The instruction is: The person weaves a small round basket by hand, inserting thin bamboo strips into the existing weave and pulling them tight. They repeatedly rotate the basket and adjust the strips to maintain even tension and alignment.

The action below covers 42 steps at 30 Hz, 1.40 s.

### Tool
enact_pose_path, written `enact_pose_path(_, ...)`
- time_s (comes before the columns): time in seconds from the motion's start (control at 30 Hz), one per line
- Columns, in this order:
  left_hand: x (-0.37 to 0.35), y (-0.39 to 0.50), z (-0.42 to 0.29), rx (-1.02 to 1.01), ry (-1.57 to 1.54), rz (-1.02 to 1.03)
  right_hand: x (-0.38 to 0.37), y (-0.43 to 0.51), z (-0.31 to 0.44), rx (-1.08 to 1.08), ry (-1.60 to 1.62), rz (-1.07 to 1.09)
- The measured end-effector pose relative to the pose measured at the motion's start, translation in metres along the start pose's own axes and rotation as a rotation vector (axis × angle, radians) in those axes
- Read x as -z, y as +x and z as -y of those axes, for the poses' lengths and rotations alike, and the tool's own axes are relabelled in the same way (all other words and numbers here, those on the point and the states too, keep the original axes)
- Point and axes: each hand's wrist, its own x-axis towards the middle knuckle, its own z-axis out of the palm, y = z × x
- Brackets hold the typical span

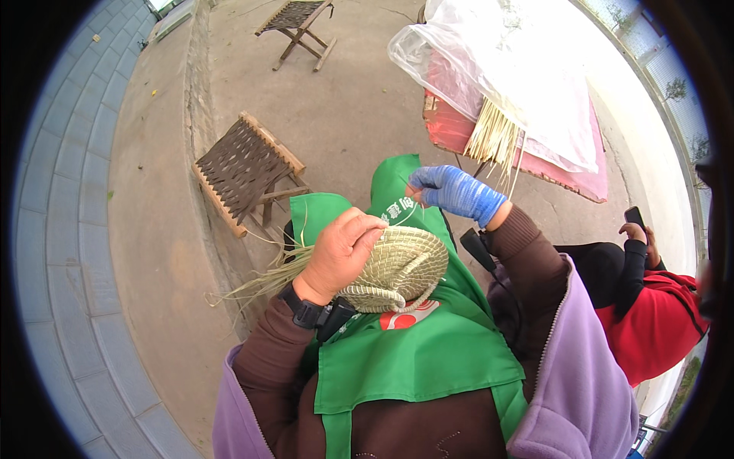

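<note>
A coiled basket of pale green straw [410,258] rests on the green apron [418,356] over my lap, its rim folded inward on the near side. My bare left hand [344,246] grips the basket's upper left edge between thumb and fingers. Loose straw ends [275,275] trail out to the left beneath that hand. Up and to the right of the basket is my right hand [450,189], in a blue knitted glove with bare fingertips. Those fingertips pinch a thin strand [411,213] that curves down to the basket's edge. Whether they also hold a needle cannot be told.
A folding stool with a woven dark seat [243,172] stands at the left, another [295,17] farther off. At the upper right, a red-topped table [447,123] bears straw bundles [493,135] under clear plastic sheeting [550,109]. A person in red [654,321] sits at the right, holding a phone.
</note>
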Motion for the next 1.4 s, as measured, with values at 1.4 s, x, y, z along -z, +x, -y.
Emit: enact_pose_path(1.4,0.000,0.004,0.009,0.194,-0.063,0.012,0.037,-0.056,0.030,-0.280,0.095,0.199)
